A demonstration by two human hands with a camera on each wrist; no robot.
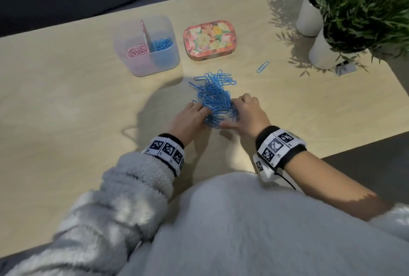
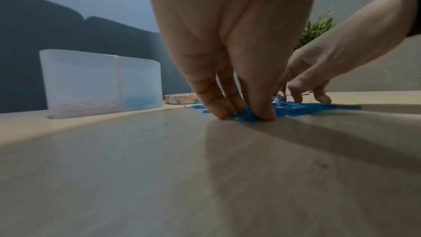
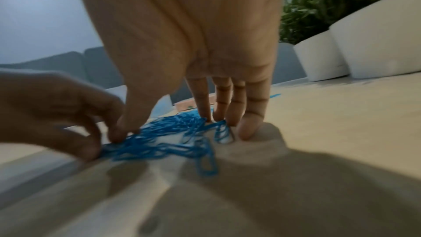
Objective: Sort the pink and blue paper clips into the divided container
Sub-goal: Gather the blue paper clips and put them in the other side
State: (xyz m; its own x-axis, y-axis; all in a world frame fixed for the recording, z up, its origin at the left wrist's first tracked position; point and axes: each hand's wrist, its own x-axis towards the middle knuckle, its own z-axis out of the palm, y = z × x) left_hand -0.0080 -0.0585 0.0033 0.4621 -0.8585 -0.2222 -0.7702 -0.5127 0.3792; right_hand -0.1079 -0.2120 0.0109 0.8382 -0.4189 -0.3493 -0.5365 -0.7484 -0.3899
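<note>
While both my hands crowd the blue clip pile (image 1: 213, 96) on the table (image 1: 66, 98), I should squeeze it together from both sides, then lift slowly so none drop. My left hand (image 1: 190, 115) pinches clips with bent fingers; my right hand (image 1: 247, 113) pushes them with fairly straight fingers. I count one pile, too many clips to count, one lone blue clip (image 1: 262, 67), and one divided container (image 1: 146, 45) with two parts, pink left, blue right. One flowery tin (image 1: 209, 38) sits beside it.
</note>
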